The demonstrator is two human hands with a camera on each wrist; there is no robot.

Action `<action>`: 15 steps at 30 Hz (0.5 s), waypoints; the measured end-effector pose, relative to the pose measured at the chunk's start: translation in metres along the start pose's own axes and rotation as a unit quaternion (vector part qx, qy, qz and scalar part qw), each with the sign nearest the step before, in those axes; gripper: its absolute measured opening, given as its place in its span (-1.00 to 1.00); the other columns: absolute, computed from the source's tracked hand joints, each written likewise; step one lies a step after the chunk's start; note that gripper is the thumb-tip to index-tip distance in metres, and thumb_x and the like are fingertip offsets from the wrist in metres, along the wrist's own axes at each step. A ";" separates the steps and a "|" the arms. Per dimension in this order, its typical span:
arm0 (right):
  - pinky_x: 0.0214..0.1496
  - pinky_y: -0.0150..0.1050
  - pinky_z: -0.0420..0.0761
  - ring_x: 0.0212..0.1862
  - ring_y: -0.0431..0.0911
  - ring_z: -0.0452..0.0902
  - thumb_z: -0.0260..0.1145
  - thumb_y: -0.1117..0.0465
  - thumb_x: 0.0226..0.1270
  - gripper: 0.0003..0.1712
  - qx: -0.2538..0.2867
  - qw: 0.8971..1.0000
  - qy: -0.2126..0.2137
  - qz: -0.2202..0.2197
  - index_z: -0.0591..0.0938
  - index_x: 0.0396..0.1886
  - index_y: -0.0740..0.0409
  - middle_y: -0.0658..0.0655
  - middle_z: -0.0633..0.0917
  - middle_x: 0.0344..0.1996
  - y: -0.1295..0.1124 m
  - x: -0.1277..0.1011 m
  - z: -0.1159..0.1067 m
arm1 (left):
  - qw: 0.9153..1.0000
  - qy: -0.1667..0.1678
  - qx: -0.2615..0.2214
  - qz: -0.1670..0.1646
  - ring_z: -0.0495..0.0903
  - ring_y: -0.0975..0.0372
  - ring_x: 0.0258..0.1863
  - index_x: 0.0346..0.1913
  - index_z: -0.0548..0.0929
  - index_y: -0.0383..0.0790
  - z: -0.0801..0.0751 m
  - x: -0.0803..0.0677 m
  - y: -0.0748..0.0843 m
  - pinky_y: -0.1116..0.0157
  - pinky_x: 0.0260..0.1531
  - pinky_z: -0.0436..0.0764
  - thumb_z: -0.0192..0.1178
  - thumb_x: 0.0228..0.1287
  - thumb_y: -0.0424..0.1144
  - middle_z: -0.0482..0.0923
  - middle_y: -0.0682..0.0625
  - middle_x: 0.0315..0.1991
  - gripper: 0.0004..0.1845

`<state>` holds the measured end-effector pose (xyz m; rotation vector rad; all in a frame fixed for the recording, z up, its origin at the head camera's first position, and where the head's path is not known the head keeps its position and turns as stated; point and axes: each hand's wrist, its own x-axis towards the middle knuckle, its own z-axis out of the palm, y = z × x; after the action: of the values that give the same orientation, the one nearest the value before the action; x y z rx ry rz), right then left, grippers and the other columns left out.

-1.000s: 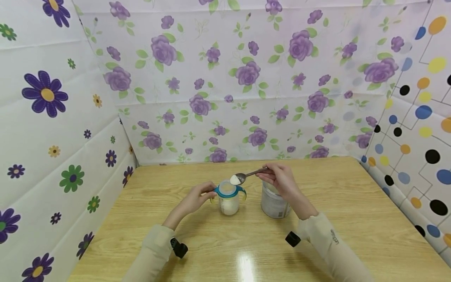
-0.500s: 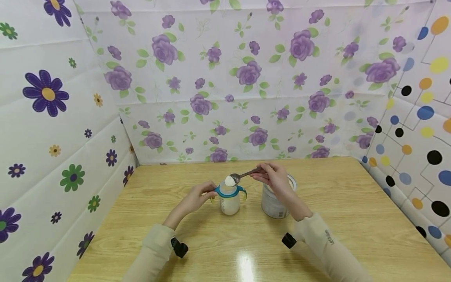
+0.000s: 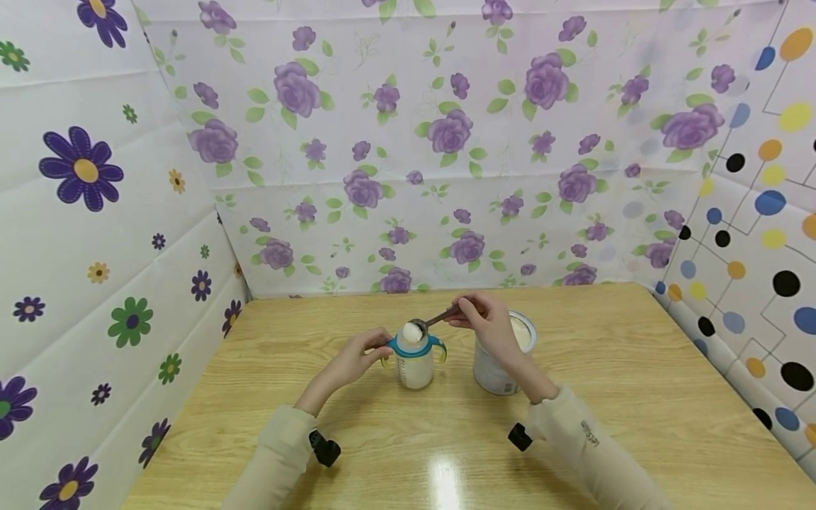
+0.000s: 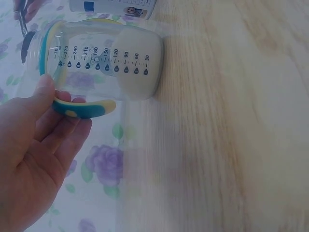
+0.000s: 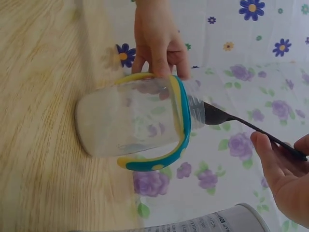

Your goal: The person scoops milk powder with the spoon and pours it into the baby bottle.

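Observation:
A clear baby bottle [image 3: 415, 360] with a teal collar and handles stands on the wooden table [image 3: 637, 397], white powder in its bottom [image 4: 140, 72]. My left hand [image 3: 357, 358] pinches the bottle's left handle [image 4: 82, 108] between thumb and fingers. My right hand [image 3: 487, 322] holds a metal spoon [image 3: 428, 324] by its handle; the bowl, heaped with white powder, sits right at the bottle's mouth [image 5: 198, 108]. An open tin of white powder [image 3: 503, 354] stands just right of the bottle, under my right wrist.
Flower-patterned panels [image 3: 408, 142] wall the table at the back and left, and a dotted panel [image 3: 758, 248] at the right. The table's front edge is near my sleeves.
My right hand has carried the loaded spoon leftward and down, from above and right of the bottle to its mouth. The tin's powder now shows. The left hand has not moved.

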<state>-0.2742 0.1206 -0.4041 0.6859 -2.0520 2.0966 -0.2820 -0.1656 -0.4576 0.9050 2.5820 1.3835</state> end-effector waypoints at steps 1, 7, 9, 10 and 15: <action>-0.12 -0.25 0.71 -0.26 -0.17 0.73 0.08 0.20 0.53 -0.66 -0.019 1.000 -0.006 -0.012 0.54 -0.06 0.46 0.41 0.65 -0.22 -0.001 -0.001 0.001 | 1.000 0.000 0.001 0.001 0.63 0.00 -0.20 -0.14 0.54 -0.11 0.000 0.000 0.000 -0.13 -0.13 0.59 0.07 0.45 -0.24 0.64 -0.28 -0.17 -0.93; -0.15 -0.13 0.72 -0.21 0.09 0.72 0.03 0.38 0.51 -0.78 -0.118 0.988 -0.036 -0.089 0.57 -0.11 0.43 0.42 0.68 -0.23 -0.022 -0.009 0.010 | 1.000 0.002 0.022 0.003 0.64 0.08 -0.22 -0.14 0.54 -0.07 0.000 0.000 -0.001 0.05 -0.14 0.63 0.08 0.44 -0.23 0.66 -0.22 -0.23 -0.95; -0.17 -0.11 0.72 -0.21 0.16 0.71 0.03 0.42 0.49 -0.80 -0.147 0.982 -0.045 -0.110 0.58 -0.12 0.43 0.41 0.68 -0.24 -0.029 -0.012 0.014 | 1.000 0.003 0.026 0.004 0.65 0.10 -0.21 -0.14 0.54 -0.06 0.001 0.000 -0.002 0.13 -0.15 0.63 0.09 0.43 -0.23 0.66 -0.20 -0.23 -0.95; -0.19 -0.14 0.72 -0.22 0.14 0.71 0.03 0.44 0.48 -0.81 -0.167 0.977 -0.050 -0.126 0.58 -0.13 0.42 0.40 0.69 -0.25 -0.031 -0.013 0.016 | 1.000 0.003 0.027 0.004 0.65 0.10 -0.21 -0.14 0.54 -0.07 0.001 0.000 -0.002 0.17 -0.16 0.63 0.09 0.43 -0.23 0.66 -0.20 -0.22 -0.95; -0.26 -0.20 0.73 -0.27 0.07 0.73 0.09 0.52 0.40 -0.82 -0.233 0.945 -0.079 -0.216 0.61 -0.15 0.39 0.33 0.71 -0.27 -0.016 -0.011 0.017 | 1.000 0.001 0.025 0.003 0.64 0.13 -0.18 -0.14 0.54 -0.06 0.000 0.000 -0.001 0.26 -0.17 0.62 0.08 0.43 -0.22 0.66 -0.20 -0.19 -0.95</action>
<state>-0.2544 0.1076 -0.3944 1.1155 -2.1120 1.2965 -0.2825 -0.1658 -0.4586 0.9181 2.6285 1.3271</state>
